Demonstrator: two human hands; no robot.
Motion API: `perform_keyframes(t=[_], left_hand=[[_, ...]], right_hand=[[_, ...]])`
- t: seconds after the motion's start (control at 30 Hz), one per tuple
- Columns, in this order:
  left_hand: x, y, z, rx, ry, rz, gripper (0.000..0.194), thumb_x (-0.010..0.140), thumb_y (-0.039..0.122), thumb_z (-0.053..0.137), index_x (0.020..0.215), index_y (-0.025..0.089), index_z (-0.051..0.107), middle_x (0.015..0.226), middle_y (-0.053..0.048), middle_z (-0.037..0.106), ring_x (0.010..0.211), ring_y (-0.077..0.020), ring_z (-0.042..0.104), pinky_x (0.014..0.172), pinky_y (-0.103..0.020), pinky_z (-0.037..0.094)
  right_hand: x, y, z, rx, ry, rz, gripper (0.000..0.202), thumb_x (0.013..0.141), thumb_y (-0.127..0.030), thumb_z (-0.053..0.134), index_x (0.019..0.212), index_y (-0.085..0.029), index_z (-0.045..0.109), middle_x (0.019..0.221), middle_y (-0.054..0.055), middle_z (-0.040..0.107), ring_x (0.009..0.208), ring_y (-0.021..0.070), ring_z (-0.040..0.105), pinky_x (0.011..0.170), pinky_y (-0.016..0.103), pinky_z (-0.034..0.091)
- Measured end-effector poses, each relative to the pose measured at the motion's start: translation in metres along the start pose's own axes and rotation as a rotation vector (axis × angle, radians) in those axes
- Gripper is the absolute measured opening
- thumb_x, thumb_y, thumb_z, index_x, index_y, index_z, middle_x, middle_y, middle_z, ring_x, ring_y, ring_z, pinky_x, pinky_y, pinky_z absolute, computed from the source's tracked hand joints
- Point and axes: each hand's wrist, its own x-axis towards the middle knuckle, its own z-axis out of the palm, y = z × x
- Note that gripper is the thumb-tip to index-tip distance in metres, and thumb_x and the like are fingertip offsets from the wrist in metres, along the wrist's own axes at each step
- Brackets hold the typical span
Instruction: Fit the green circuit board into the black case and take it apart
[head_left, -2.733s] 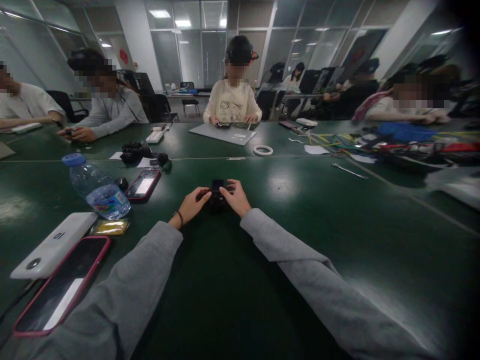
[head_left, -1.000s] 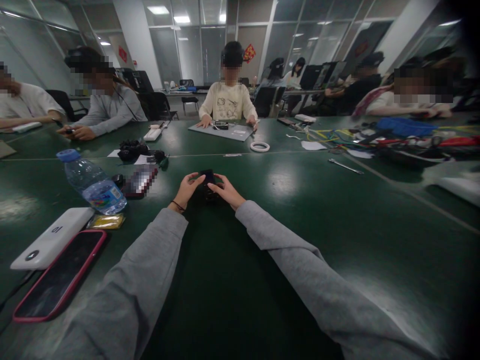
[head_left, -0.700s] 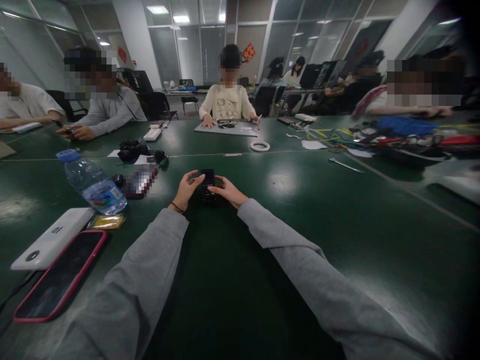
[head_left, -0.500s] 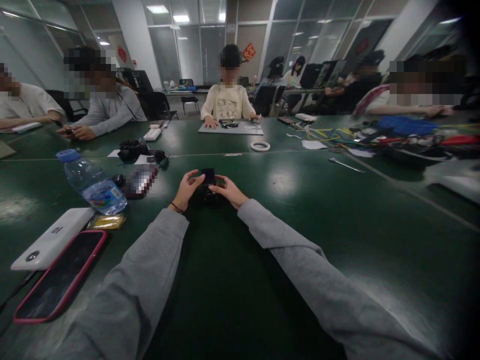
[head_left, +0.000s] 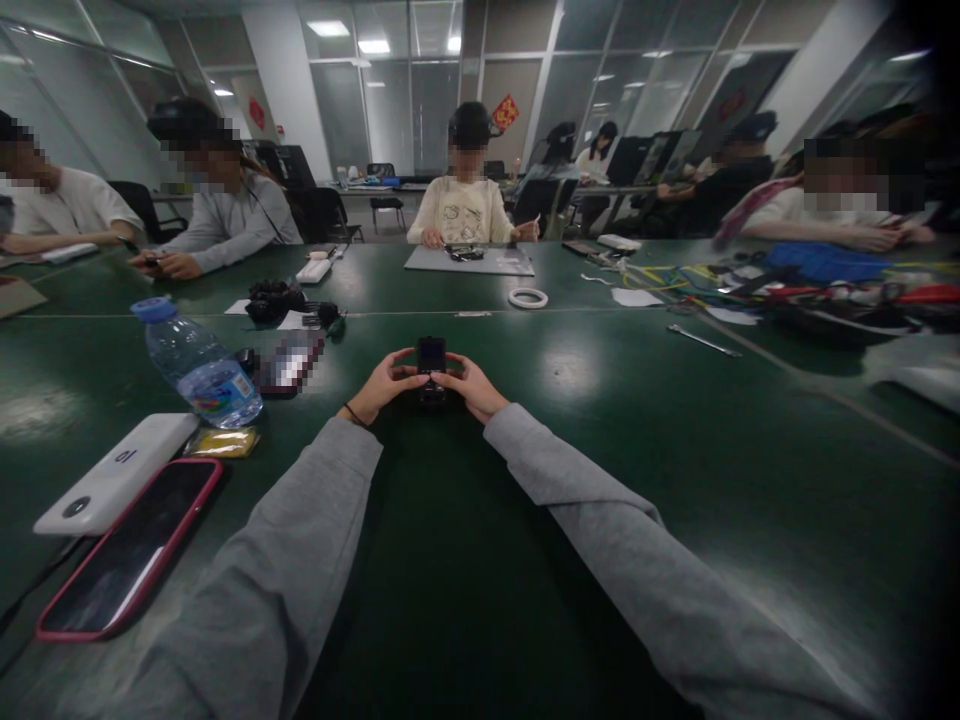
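A small black handheld device (head_left: 432,354) with a dark screen at its top and buttons below stands upright between my hands, above or on the green table. My left hand (head_left: 381,388) grips its left side, thumb laid over the buttons and index finger curved round behind. From the other side, my right hand (head_left: 477,388) holds it the same way, its thumb tip close to the left one. The device's back and the fingers behind it are hidden.
Left on the green table (head_left: 585,460) are a water bottle (head_left: 217,385), a yellow packet (head_left: 225,443), a white power bank (head_left: 124,470) and a red-edged phone (head_left: 131,550). A tape roll (head_left: 528,298), a wrench (head_left: 703,341) and tangled cables (head_left: 675,270) lie farther off. Several people sit around.
My left thumb has moved down from the screen to the buttons, beside the right thumb. The device appears more squarely upright. The whole view has shifted slightly.
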Motion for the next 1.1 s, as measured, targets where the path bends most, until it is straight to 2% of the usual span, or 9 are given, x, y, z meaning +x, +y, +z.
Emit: perform_keyframes(t=[0.37,0.63,0.93,1.1], left_hand=[[-0.0011,0.0049,0.0032,-0.030,-0.015,-0.012,0.069,0.061,0.025,0.079,0.121,0.014,0.047,0.100,-0.010,0.067,0.093,-0.0200,0.064,0.092,-0.043,0.045],[0.0005,0.0005,0.0028,-0.024,0.038,0.015,0.068,0.063,0.028,0.078,0.122,0.015,0.047,0.105,-0.011,0.065,0.096,-0.0202,0.063,0.094,-0.043,0.045],[-0.0009,0.0013,0.0044,-0.021,0.044,0.005,0.066,0.067,0.030,0.076,0.124,0.015,0.047,0.109,-0.011,0.063,0.100,-0.0207,0.062,0.095,-0.043,0.045],[-0.0018,0.0045,0.0054,-0.015,0.036,-0.011,0.066,0.066,0.030,0.076,0.123,0.014,0.047,0.109,-0.012,0.063,0.101,-0.0210,0.061,0.096,-0.043,0.044]], right_hand=[[-0.0021,-0.0019,0.0002,-0.011,-0.018,0.000,0.072,0.058,-0.034,0.083,0.117,-0.017,0.045,0.101,0.007,0.061,0.102,0.0232,0.058,0.100,0.046,0.042],[-0.0020,-0.0064,0.0032,0.042,0.004,0.011,0.074,0.057,-0.030,0.082,0.119,-0.016,0.044,0.107,0.009,0.060,0.110,0.0235,0.055,0.104,0.043,0.038],[-0.0005,-0.0058,-0.0013,0.107,0.004,0.041,0.061,0.064,-0.030,0.076,0.117,-0.017,0.048,0.114,0.008,0.058,0.107,0.0236,0.056,0.103,0.044,0.038],[0.0005,-0.0036,-0.0013,0.083,-0.011,0.030,0.067,0.061,-0.028,0.080,0.118,-0.016,0.047,0.107,0.008,0.061,0.106,0.0225,0.056,0.105,0.044,0.036]])
